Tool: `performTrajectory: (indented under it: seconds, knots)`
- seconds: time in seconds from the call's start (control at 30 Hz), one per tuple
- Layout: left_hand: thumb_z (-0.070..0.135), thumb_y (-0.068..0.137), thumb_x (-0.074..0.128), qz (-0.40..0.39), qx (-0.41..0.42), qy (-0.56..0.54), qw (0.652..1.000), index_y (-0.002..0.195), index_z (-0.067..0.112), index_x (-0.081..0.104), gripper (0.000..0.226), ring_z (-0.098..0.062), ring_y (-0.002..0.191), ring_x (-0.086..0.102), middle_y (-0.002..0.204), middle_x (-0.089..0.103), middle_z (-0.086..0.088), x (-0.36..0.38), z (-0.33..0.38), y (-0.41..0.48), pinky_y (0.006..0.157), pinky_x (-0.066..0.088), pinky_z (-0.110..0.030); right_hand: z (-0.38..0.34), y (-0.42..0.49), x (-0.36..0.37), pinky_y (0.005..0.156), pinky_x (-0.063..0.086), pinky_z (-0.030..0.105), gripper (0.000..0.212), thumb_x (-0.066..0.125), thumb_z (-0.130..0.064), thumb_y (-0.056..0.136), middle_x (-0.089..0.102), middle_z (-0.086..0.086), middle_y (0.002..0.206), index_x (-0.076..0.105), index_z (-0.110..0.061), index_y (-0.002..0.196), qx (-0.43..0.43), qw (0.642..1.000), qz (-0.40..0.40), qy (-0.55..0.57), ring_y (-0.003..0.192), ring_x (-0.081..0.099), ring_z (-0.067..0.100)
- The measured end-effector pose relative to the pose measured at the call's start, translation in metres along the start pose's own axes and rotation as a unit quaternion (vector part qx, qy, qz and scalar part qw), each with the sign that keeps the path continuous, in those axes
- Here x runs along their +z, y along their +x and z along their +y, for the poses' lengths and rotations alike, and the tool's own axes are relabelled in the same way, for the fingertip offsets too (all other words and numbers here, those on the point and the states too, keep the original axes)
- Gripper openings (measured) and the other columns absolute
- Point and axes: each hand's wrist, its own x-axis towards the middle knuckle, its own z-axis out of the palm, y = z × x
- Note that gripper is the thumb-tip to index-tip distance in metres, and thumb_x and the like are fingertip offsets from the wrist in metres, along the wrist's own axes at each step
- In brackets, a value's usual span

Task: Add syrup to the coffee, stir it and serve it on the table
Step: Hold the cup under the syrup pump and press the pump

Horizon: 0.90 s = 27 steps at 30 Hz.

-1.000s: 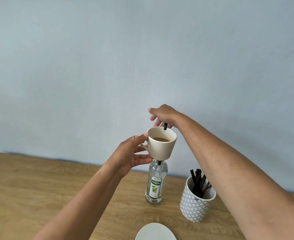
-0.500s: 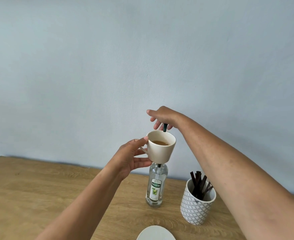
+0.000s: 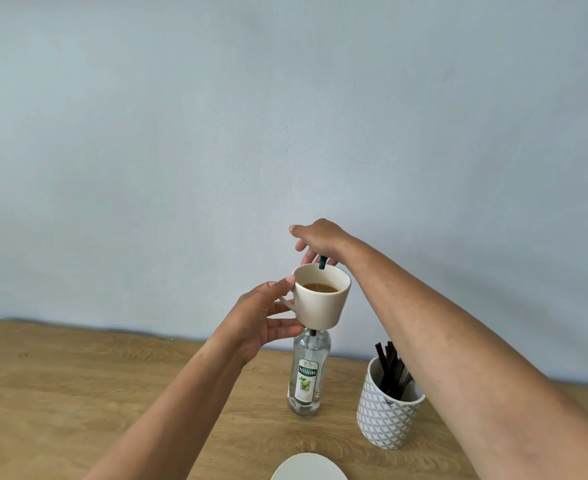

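The cup point(image 3: 321, 295) covers the neck and top of the bottle point(image 3: 308, 375), so only a dark tip point(image 3: 322, 262) shows above the rim, under the right hand point(image 3: 318, 240); whether that grip closes on it cannot be told. The plate point(image 3: 308, 466) is cut off by the bottom edge. The right forearm hides part of the holder point(image 3: 386, 415) and its sticks point(image 3: 391, 370). The label's small print is unreadable

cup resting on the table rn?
No: the left hand holds the cream ceramic cup of coffee by its handle in the air, in front of the clear glass syrup bottle.
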Motion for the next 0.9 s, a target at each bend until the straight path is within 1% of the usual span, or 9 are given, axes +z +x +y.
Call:
performTrajectory:
  seconds: [0.1, 0.23, 0.43, 0.47, 0.6, 0.7, 0.83, 0.9]
  knots:
    - [0.040, 0.082, 0.076, 0.000, -0.001, 0.001, 1.000, 0.099, 0.010, 0.068, 0.035, -0.041, 0.086, 0.075, 0.104, 0.070, -0.022, 0.001, 0.000, -0.001, 0.065, 0.062, -0.036, -0.002, -0.002, -0.001, 0.071, 0.045, 0.037, 0.051, 0.042, -0.055, 0.089, 0.074, 0.007, 0.087, 0.066, -0.013, 0.104, 0.002, 1.000, -0.005, -0.009, 0.081, 0.063, 0.024]
    - [0.039, 0.083, 0.075, -0.002, -0.001, 0.000, 1.000, 0.098, 0.010, 0.068, 0.034, -0.042, 0.087, 0.074, 0.104, 0.070, -0.022, 0.002, 0.001, -0.003, 0.065, 0.062, -0.037, -0.005, -0.005, -0.006, 0.080, 0.045, 0.041, 0.055, 0.040, -0.059, 0.090, 0.075, 0.008, 0.095, 0.064, -0.013, 0.109, 0.003, 0.999, -0.017, -0.027, 0.095, 0.064, 0.030]
    - [0.038, 0.084, 0.074, 0.002, -0.001, 0.000, 1.000, 0.100, 0.010, 0.068, 0.033, -0.041, 0.084, 0.075, 0.102, 0.070, -0.021, 0.000, 0.002, -0.003, 0.063, 0.062, -0.036, -0.008, -0.007, -0.011, 0.090, 0.045, 0.045, 0.056, 0.040, -0.059, 0.092, 0.074, 0.009, 0.098, 0.063, -0.013, 0.113, 0.000, 0.999, -0.030, -0.038, 0.097, 0.065, 0.032]
    - [0.038, 0.084, 0.074, 0.002, 0.000, -0.002, 1.000, 0.100, 0.010, 0.068, 0.033, -0.040, 0.084, 0.075, 0.101, 0.070, -0.021, 0.000, 0.002, -0.002, 0.063, 0.062, -0.035, -0.006, -0.006, -0.010, 0.089, 0.046, 0.045, 0.055, 0.041, -0.059, 0.091, 0.074, 0.009, 0.098, 0.063, -0.013, 0.112, 0.002, 0.999, -0.029, -0.037, 0.096, 0.064, 0.031]
    - [0.038, 0.083, 0.076, 0.001, 0.002, -0.010, 1.000, 0.097, 0.011, 0.069, 0.031, -0.040, 0.084, 0.075, 0.102, 0.070, -0.021, -0.001, 0.001, 0.001, 0.062, 0.061, -0.035, -0.002, -0.002, -0.007, 0.077, 0.046, 0.040, 0.052, 0.043, -0.058, 0.089, 0.075, 0.007, 0.091, 0.066, -0.014, 0.105, -0.001, 1.000, -0.010, -0.018, 0.082, 0.062, 0.023]
    - [0.039, 0.082, 0.077, 0.001, 0.003, -0.011, 1.000, 0.094, 0.012, 0.069, 0.031, -0.041, 0.084, 0.075, 0.101, 0.070, -0.020, -0.001, 0.001, 0.003, 0.062, 0.061, -0.035, 0.002, 0.000, -0.005, 0.073, 0.044, 0.038, 0.049, 0.045, -0.056, 0.088, 0.073, 0.007, 0.091, 0.068, -0.014, 0.101, 0.001, 1.000, -0.004, -0.003, 0.084, 0.062, 0.024]
    - [0.039, 0.082, 0.077, 0.001, 0.007, -0.014, 1.000, 0.095, 0.012, 0.068, 0.031, -0.040, 0.083, 0.075, 0.101, 0.069, -0.020, -0.001, 0.002, 0.004, 0.062, 0.061, -0.035, 0.003, 0.001, -0.003, 0.071, 0.040, 0.037, 0.048, 0.048, -0.055, 0.088, 0.070, 0.008, 0.093, 0.069, -0.013, 0.098, 0.003, 1.000, 0.006, 0.012, 0.077, 0.059, 0.022]
    - [0.039, 0.083, 0.076, 0.000, 0.007, -0.014, 1.000, 0.096, 0.012, 0.068, 0.031, -0.040, 0.083, 0.075, 0.102, 0.069, -0.020, 0.000, 0.002, 0.005, 0.063, 0.062, -0.036, 0.002, 0.000, -0.003, 0.066, 0.040, 0.035, 0.049, 0.047, -0.057, 0.087, 0.071, 0.008, 0.092, 0.068, -0.014, 0.098, 0.004, 1.000, 0.006, 0.012, 0.079, 0.060, 0.022]
